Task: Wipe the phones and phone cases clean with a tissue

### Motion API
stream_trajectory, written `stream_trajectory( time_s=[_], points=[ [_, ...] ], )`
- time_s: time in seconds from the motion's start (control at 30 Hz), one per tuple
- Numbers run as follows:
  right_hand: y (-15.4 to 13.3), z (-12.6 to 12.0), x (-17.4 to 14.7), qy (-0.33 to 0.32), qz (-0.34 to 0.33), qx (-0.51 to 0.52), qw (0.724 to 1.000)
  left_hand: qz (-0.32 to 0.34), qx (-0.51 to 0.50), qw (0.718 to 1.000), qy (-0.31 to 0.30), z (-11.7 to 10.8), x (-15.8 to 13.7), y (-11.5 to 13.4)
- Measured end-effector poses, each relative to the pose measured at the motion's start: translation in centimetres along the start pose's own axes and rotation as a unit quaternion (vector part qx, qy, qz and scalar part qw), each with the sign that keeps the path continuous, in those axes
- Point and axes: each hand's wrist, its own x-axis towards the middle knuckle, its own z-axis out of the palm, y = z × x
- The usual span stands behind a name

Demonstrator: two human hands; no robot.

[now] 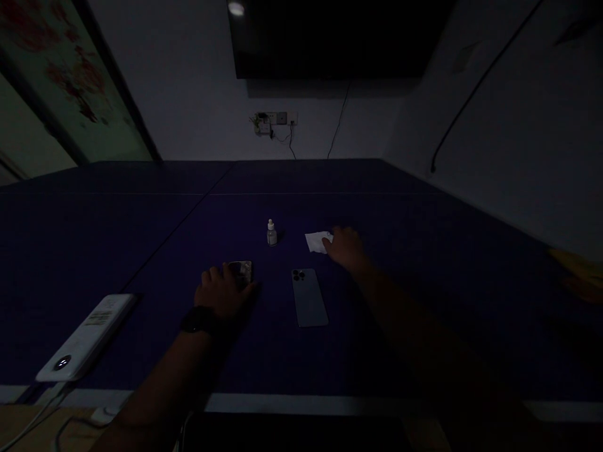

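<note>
My left hand (220, 292), with a dark watch on the wrist, lies over a small dark, glossy rectangular object (244, 271). Its fingers curl at the object's left side and the thumb reaches along the lower right; the rest is hidden under the palm. At the right, my right hand (345, 247) has its thumb and fingers closed on the edge of a white wipe (317, 242) lying on the table. Between the hands a light blue phone (309, 297) lies back up, cameras at the far end. A small dropper bottle (272, 233) with a white cap stands upright beyond them.
The dark blue table (188, 220) has a seam along its left part and a pale front edge. A white power bank (87, 339) with cables lies at the left front. A wall screen (330, 37) and sockets (281, 118) are beyond. The room is dim.
</note>
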Motion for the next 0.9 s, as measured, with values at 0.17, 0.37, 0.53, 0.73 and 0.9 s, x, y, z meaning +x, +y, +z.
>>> stream_trajectory(
  time_s=[0.17,0.37,0.53,0.73,0.9],
  points=[
    [-2.7,-0.5,-5.7,-0.049,-0.059,-0.044,0.996,0.013,-0.003,1.0,-0.027,1.1,0.2,-0.3],
    [-4.7,-0.1,-10.3,-0.09,-0.102,-0.114,0.984,0.016,0.016,1.0,-0.015,1.1,-0.2,0.4],
    [-5.0,1.1,-11.0,-0.115,-0.095,-0.122,0.981,0.044,0.044,0.998,0.019,0.2,-0.9,1.2],
    [-5.4,1.9,-11.1,-0.113,-0.105,-0.126,0.98,0.072,0.034,0.995,0.053,-0.7,-1.5,1.9],
    [-5.5,2.0,-11.1,-0.108,-0.086,-0.116,0.984,0.1,0.008,0.992,0.076,-1.4,-2.1,2.7]
  ],
)
